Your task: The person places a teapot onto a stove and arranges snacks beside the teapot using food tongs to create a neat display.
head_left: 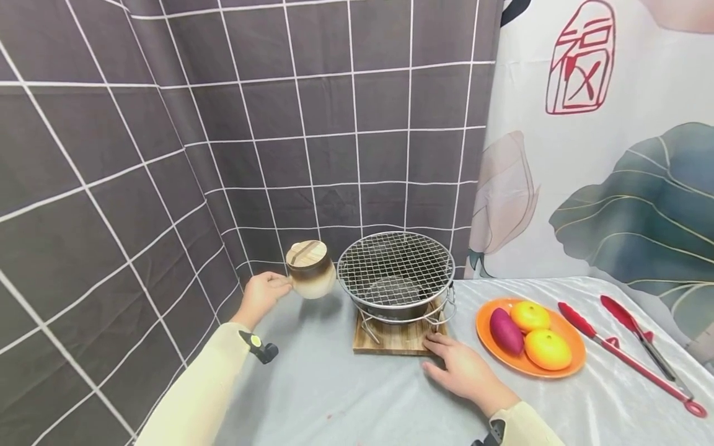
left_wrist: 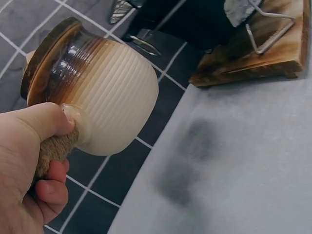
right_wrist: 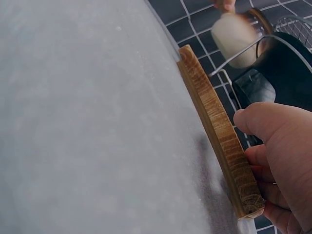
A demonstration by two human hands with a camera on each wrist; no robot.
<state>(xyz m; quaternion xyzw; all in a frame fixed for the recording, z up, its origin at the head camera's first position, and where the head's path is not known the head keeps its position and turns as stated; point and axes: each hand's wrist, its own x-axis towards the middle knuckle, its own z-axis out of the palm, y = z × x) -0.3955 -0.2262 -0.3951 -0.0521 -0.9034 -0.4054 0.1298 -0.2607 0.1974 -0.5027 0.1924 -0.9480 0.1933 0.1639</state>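
Ceramic side-handled pot (head_left: 313, 288) is held in the air just left of the round tabletop grill (head_left: 396, 272), above the pale tablecloth (head_left: 312, 371), and its wooden lid (head_left: 307, 253) is on. As I judge it, the lifting is done and the setting down is not yet done, because the pot stands on nothing. To the right of the grill, the orange plate (head_left: 577, 356) with a purple sweet potato (head_left: 506, 331) and two mandarins (head_left: 549, 349) is touched by no hand; the red tongs (head_left: 641, 368), farther right of the grill, also lie untouched.

The left hand (head_left: 263, 297), left of the grill, pinches the twine-wrapped handle (left_wrist: 56, 146), with the thumb pressed where this handle meets the pot; its forearm reaches forward, slanting inward. The right hand (head_left: 464, 371) lies low at the front right of the grill, fingers loosely extended and thumb apart, touching the corner of the wooden board (head_left: 398, 339) under the grill (whether it pushes with force, I cannot tell).
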